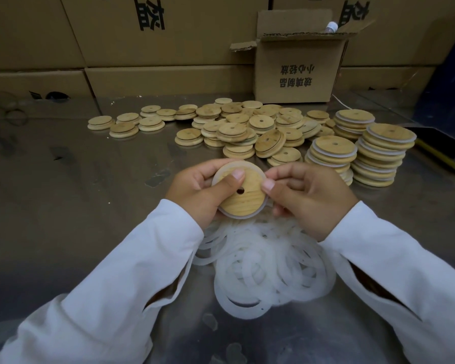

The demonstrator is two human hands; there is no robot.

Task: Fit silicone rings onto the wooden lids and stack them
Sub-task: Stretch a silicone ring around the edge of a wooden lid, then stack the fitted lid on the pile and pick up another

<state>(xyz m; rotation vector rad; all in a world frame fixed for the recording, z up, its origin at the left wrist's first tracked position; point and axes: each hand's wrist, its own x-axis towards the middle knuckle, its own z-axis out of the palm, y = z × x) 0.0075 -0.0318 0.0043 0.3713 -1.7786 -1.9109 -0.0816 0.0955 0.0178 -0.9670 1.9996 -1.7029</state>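
Note:
I hold a round wooden lid [247, 198] with a small hole above the table, a translucent silicone ring [222, 169] around its rim. My left hand [197, 191] grips the lid, thumb pressed on its face. My right hand [307, 195] pinches the ring at the lid's right edge. A heap of loose white silicone rings [268, 264] lies on the table just below my hands. Beyond them spreads a pile of bare wooden lids [237, 127]. At the right stand three stacks of ringed lids [378, 156].
The metal table [76, 185] is backed by a wall of cardboard boxes [153, 35]. An open carton [297, 72] stands behind the lid pile, a bottle cap showing at its top. Clear plastic sheeting lies at the far right.

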